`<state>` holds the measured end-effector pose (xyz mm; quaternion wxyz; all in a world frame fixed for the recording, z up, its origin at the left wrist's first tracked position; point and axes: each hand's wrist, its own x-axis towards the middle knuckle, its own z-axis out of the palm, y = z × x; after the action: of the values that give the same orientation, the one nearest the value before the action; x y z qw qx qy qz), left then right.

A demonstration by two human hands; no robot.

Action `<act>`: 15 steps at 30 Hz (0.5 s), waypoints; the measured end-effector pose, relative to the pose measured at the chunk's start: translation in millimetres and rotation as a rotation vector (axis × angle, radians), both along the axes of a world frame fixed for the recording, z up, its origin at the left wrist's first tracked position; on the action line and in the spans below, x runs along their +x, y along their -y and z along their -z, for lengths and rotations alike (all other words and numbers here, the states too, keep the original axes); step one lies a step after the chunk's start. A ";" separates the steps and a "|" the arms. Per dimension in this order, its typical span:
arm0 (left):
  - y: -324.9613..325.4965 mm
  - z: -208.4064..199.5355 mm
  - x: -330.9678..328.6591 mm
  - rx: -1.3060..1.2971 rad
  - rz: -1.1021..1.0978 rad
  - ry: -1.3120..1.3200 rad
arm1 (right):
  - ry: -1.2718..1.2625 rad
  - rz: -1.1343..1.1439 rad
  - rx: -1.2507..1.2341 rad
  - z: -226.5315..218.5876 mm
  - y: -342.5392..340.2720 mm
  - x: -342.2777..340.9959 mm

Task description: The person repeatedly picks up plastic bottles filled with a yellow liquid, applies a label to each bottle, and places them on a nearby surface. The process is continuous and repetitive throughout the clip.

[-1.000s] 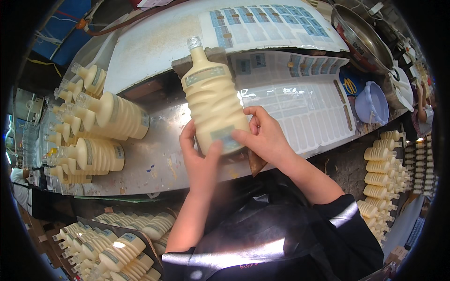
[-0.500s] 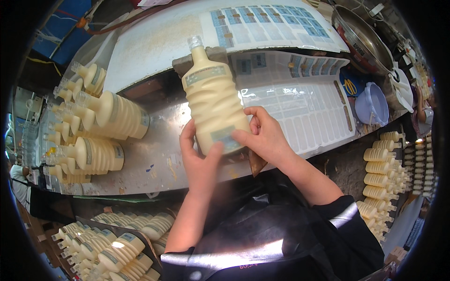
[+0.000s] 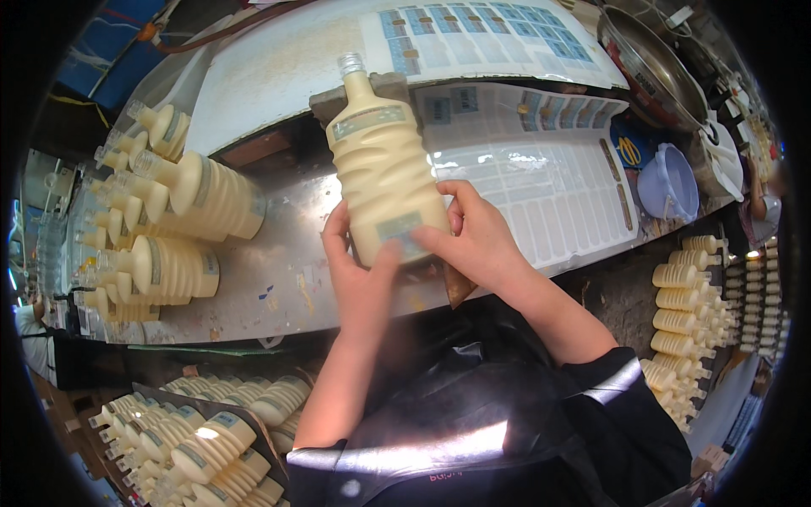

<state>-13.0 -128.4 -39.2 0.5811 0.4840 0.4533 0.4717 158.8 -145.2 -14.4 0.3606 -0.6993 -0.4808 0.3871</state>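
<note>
A cream-coloured ribbed bottle [image 3: 382,177] with a clear threaded neck lies over the bench, its neck pointing away from me. Its upper end is by a grey block [image 3: 393,89], and I cannot tell how far it rests on it. My left hand [image 3: 359,262] cups the left side of the base, its thumb on the front and a little blurred. On the right side, my right hand [image 3: 480,241] curls its fingers round the edge. Both thumbs press on a small blue-grey label [image 3: 397,226] near the base. Another label band [image 3: 367,123] crosses the shoulder.
Similar bottles [image 3: 211,198] stand grouped at the left of the metal bench [image 3: 287,300]. Sheets of labels [image 3: 549,211] lie right and on the white board [image 3: 279,68]. A lilac bucket [image 3: 667,186] and metal basin [image 3: 650,63] are beyond. More bottles [image 3: 215,439] fill crates below.
The bottle and both hands have shifted very slightly away from me. My thumbs stay on the label near the base, the left one sliding slightly.
</note>
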 end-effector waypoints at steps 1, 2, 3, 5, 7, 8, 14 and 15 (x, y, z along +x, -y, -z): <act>-0.4 1.0 0.1 0.010 -0.008 0.009 | 0.006 -0.007 0.004 0.6 -0.1 0.1; -0.9 3.1 0.1 0.019 -0.017 0.018 | 0.011 -0.014 0.008 1.3 -0.3 0.5; -1.2 5.1 0.0 0.027 -0.024 0.029 | 0.019 -0.020 0.011 1.5 -0.3 0.8; -1.8 8.1 -1.0 0.044 -0.025 0.016 | 0.010 -0.020 0.015 1.9 -0.5 0.7; -2.2 8.5 -0.9 0.045 -0.026 0.006 | 0.014 -0.017 0.017 2.1 -0.2 0.9; -2.1 8.0 -0.6 0.038 -0.028 0.003 | 0.023 -0.015 0.017 2.2 0.1 1.0; -0.8 10.0 -0.7 0.051 -0.031 -0.031 | -0.055 -0.005 -0.008 4.0 -1.6 2.8; -0.4 7.9 0.6 0.037 -0.036 -0.021 | -0.042 -0.003 -0.015 2.4 -1.6 2.2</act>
<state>-12.5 -128.0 -47.1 0.5585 0.4914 0.4592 0.4855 161.1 -143.6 -16.8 0.3648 -0.6931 -0.4709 0.4059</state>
